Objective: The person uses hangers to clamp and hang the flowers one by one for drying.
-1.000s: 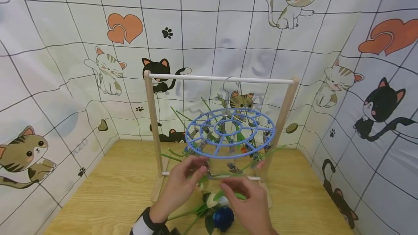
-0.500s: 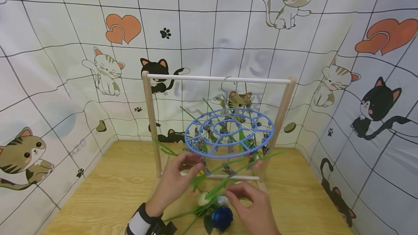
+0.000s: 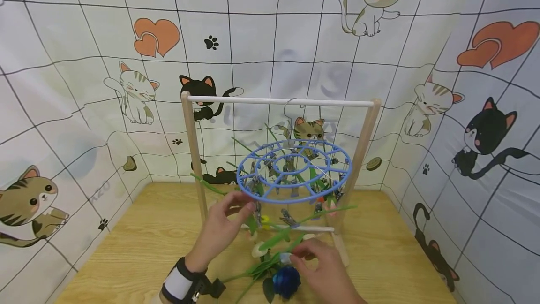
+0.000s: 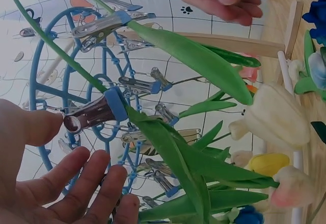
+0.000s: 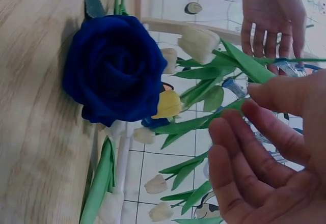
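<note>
A round blue clip hanger [image 3: 294, 199] hangs with several artificial flowers in its clips. My left hand [image 3: 223, 219] is beside its near left rim. In the left wrist view, the thumb tip is right at the tail of a clip [image 4: 97, 113] that grips a green stem, and the other fingers lie loose below. That stem leads to a pale pink tulip [image 4: 293, 186]; a white tulip [image 4: 280, 117] hangs from a neighbouring clip. Lower down, my right hand [image 3: 322, 266] has loosely bent fingers with nothing visible between them, near the leaves of a white tulip [image 5: 198, 43].
A blue rose [image 3: 287, 282] and a pale blue flower [image 3: 286, 258] lie on the wooden table [image 3: 139, 252] in front. The hanger hooks onto the white bar [image 3: 253, 101] of a wooden rack [image 3: 195, 149]. Cat-print cloth [image 3: 253, 36] rises behind.
My left hand has shifted slightly left from the front clips. The right hand has sunk a little toward the table. The hanging clips and green stems have swung and tilted.
</note>
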Available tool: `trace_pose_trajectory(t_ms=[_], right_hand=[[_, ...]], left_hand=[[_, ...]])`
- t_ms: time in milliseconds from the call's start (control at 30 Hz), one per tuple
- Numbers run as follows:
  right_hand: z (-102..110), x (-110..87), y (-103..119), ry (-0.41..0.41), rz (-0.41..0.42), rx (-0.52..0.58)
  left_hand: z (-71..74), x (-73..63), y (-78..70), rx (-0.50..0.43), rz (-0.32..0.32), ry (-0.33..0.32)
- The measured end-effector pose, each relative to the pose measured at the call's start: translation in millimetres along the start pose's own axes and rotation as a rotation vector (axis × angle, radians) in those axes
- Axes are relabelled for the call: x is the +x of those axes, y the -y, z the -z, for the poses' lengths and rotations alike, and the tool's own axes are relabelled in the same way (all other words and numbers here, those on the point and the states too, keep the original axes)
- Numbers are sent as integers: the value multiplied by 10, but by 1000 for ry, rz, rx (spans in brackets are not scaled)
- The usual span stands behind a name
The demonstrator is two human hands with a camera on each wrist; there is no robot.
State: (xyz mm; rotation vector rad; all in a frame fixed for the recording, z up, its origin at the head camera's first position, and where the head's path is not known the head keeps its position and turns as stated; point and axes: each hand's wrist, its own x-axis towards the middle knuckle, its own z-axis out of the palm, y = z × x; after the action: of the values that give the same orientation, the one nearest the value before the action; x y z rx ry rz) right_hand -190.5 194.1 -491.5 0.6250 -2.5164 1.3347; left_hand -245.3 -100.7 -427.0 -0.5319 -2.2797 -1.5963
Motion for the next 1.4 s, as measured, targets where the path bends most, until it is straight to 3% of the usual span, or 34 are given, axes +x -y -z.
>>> trace_pose_trajectory(t_ms=[133,300,467,733,1100,1400], right_hand=[[-37,14,-23,104,-5,-61],[-131,80,28,241,69,-141],[-331,191,67,371,152,-259],[-655,316,103,543,211,-464],[-820,391,70,555,187,-599],[-814,376,71,502,168,-587]], left_hand=[[20,9,16,11,6,-4],[28,10,33,7,31,-2],[34,2,43,6,51,-6],[57,-16,64,-9,57,-11],[125,-151,80,32,81,22],[135,-339,94,96,135,96]])
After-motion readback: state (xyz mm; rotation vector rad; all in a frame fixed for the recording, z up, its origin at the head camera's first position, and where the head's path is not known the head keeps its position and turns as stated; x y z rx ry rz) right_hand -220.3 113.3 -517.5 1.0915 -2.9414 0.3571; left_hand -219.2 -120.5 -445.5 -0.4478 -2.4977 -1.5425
